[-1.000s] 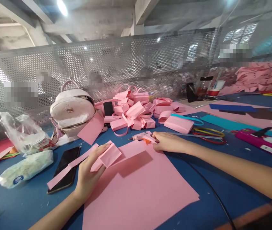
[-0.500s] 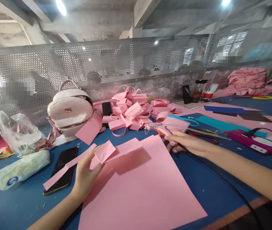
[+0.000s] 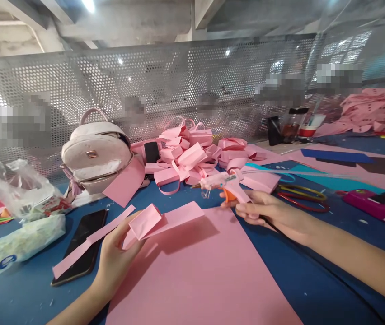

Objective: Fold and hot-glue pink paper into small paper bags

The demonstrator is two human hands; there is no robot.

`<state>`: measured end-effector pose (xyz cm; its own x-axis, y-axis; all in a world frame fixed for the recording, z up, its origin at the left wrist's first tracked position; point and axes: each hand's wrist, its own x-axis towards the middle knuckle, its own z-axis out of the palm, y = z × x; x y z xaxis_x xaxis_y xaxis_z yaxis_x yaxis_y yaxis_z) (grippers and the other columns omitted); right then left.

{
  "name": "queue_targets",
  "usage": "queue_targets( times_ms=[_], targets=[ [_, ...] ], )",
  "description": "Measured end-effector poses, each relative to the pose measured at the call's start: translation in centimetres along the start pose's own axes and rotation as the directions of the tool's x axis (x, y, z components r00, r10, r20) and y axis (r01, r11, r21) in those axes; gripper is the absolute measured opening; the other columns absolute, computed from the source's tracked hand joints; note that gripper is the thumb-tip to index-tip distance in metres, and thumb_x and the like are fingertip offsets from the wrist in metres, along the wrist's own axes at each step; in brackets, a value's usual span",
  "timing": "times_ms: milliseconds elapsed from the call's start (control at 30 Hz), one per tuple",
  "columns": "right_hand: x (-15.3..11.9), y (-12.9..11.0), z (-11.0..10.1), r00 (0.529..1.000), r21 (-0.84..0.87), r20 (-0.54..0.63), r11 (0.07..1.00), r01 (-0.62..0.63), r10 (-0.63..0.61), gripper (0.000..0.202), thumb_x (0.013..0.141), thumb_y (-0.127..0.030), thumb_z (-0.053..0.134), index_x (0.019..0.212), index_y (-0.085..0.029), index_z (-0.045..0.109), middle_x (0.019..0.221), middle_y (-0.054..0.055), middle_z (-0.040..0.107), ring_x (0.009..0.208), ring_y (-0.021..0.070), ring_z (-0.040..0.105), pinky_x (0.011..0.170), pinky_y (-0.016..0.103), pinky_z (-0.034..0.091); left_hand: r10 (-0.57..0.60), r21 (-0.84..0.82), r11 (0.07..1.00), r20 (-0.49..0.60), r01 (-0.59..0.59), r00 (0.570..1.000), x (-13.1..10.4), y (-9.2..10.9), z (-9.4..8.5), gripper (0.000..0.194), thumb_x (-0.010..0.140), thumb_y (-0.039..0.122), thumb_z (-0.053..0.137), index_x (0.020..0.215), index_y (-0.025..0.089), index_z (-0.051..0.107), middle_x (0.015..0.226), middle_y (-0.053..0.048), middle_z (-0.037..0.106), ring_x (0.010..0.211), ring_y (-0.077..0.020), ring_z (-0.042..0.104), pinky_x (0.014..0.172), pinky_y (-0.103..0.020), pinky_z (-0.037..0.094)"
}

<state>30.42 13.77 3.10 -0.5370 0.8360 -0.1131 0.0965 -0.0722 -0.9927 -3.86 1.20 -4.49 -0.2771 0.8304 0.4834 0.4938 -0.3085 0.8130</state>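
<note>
My left hand [image 3: 118,253] is closed on a folded pink paper piece [image 3: 145,221], with a long flap reaching right and a narrow strip sticking out to the left. My right hand [image 3: 263,208] grips a pink glue gun [image 3: 228,184] by its handle, beside the orange trigger; its nozzle points left. A clear glue stick [image 3: 290,171] juts from the gun's back, and a black cord runs from the handle down to the right. Beneath both hands lies a large pink paper sheet [image 3: 195,275] on the blue table. Glue gun and paper piece are apart.
Behind the hands is a pile of folded pink paper pieces [image 3: 192,155]. A white backpack [image 3: 94,149], a black phone [image 3: 84,248] and a tissue pack [image 3: 23,243] stand or lie at left. Right are yellow and red rings [image 3: 302,193] and a magenta power strip [image 3: 375,205].
My right hand has brought the glue gun out into fuller view, now upright with its nozzle pointing left. My left hand still holds the paper piece in nearly the same pose. The camera view shifted slightly.
</note>
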Motion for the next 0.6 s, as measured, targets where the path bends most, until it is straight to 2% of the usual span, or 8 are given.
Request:
queue_targets(
  times_ms=[67, 167, 267, 433, 500, 600],
  targets=[
    [0.3, -0.1, 0.5, 0.998, 0.047, 0.046, 0.998, -0.051, 0.049, 0.050, 0.071, -0.042, 0.085, 0.112, -0.018, 0.070, 0.085, 0.005, 0.069, 0.055, 0.0081, 0.034, 0.049, 0.023, 0.026, -0.007, -0.005, 1.000, -0.004, 0.007, 1.000, 0.1, -0.1, 0.0, 0.040, 0.084, 0.035, 0.075, 0.122, 0.023, 0.073, 0.126, -0.008, 0.074, 0.120, -0.0317, 0.068, 0.104, -0.041, 0.055],
    [1.3, -0.5, 1.2, 0.993, 0.078, 0.042, 0.991, -0.111, 0.108, 0.046, 0.068, -0.043, 0.087, 0.105, -0.021, 0.071, 0.096, 0.007, 0.071, 0.061, 0.0106, 0.041, 0.052, 0.024, 0.031, -0.020, 0.004, 1.000, -0.002, 0.020, 1.000, 0.1, -0.4, -0.1, 0.040, 0.085, 0.034, 0.074, 0.123, 0.022, 0.072, 0.128, -0.008, 0.073, 0.122, -0.0320, 0.066, 0.106, -0.042, 0.053],
    [2.6, -1.2, 1.8, 0.993, 0.085, 0.070, 0.991, -0.103, 0.097, 0.040, 0.070, -0.050, 0.084, 0.092, -0.018, 0.071, 0.089, 0.006, 0.069, 0.064, 0.0115, 0.043, 0.053, 0.024, 0.032, -0.043, 0.016, 0.999, -0.015, 0.043, 0.999, 0.4, -0.7, -0.2, 0.042, 0.084, 0.036, 0.075, 0.123, 0.022, 0.072, 0.128, -0.009, 0.073, 0.122, -0.0323, 0.067, 0.106, -0.043, 0.053],
    [4.2, -2.9, 3.3, 0.978, -0.042, 0.209, 0.999, 0.020, -0.011, 0.045, 0.076, -0.059, 0.074, 0.066, -0.016, 0.063, 0.062, -0.001, 0.052, 0.054, 0.0099, 0.032, 0.049, 0.025, 0.024, -0.062, 0.052, 0.997, -0.020, 0.063, 0.998, 1.0, -0.6, -0.1, 0.039, 0.085, 0.034, 0.074, 0.122, 0.021, 0.073, 0.126, -0.010, 0.074, 0.122, -0.0331, 0.067, 0.106, -0.046, 0.052],
    [4.6, -3.5, 3.8, 0.961, -0.083, 0.268, 0.992, 0.100, -0.075, 0.051, 0.081, -0.061, 0.069, 0.057, -0.018, 0.055, 0.057, -0.003, 0.047, 0.053, 0.0099, 0.031, 0.051, 0.026, 0.027, -0.059, 0.060, 0.996, -0.023, 0.060, 0.998, 1.2, -0.4, 0.0, 0.039, 0.086, 0.035, 0.073, 0.123, 0.021, 0.073, 0.127, -0.010, 0.074, 0.121, -0.0337, 0.068, 0.105, -0.047, 0.053],
    [5.2, -4.0, 4.3, 0.918, -0.102, 0.355, 0.969, 0.224, -0.174, 0.055, 0.089, -0.059, 0.063, 0.051, -0.020, 0.049, 0.050, -0.002, 0.047, 0.055, 0.0120, 0.042, 0.061, 0.029, 0.038, -0.067, 0.060, 0.996, -0.038, 0.069, 0.997, 1.2, -0.2, 0.1, 0.042, 0.085, 0.038, 0.074, 0.123, 0.021, 0.073, 0.126, -0.011, 0.074, 0.121, -0.0352, 0.067, 0.103, -0.048, 0.055]
  ],
)
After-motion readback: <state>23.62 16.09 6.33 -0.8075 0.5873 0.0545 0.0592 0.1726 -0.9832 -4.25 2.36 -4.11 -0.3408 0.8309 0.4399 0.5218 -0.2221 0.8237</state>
